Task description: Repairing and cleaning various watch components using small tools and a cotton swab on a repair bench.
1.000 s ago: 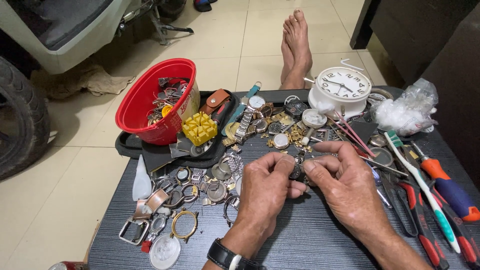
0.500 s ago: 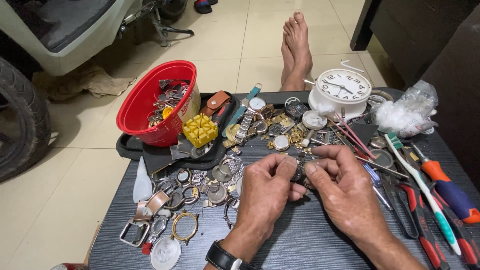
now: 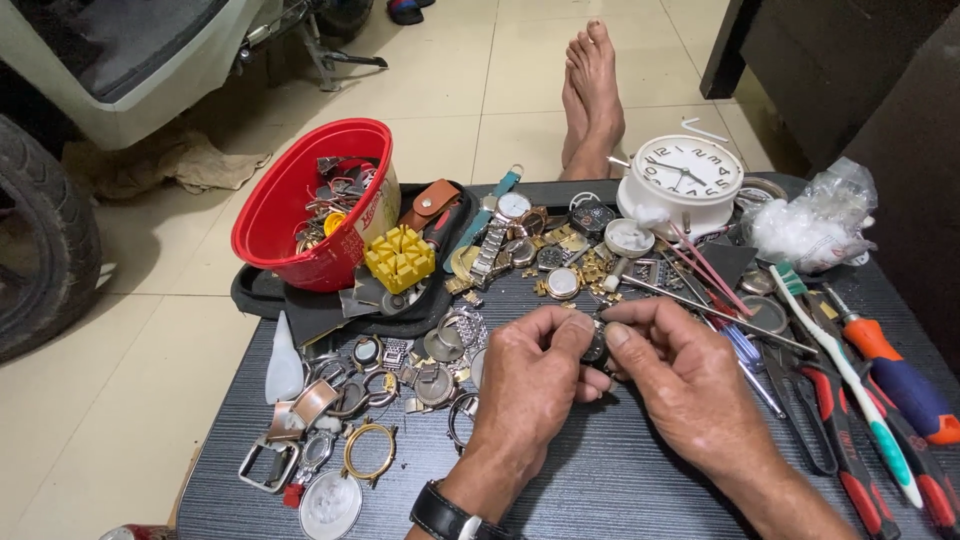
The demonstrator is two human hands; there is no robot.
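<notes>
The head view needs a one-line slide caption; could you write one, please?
Left hand and right hand pinch a small watch part above a dark table strewn with watch pieces.

Soft, even light filled the scene, bright enough to show detail everywhere. The pale glossy tiled floor (image 3: pixel 470 110) carried a mild sheen. The hands cast faint, diffuse shadows on the dark ribbed table (image 3: pixel 600 490) near its front edge. Focus was sharp at centre; straight lines bowed slightly toward the corners, and the far left stayed dim.
</notes>
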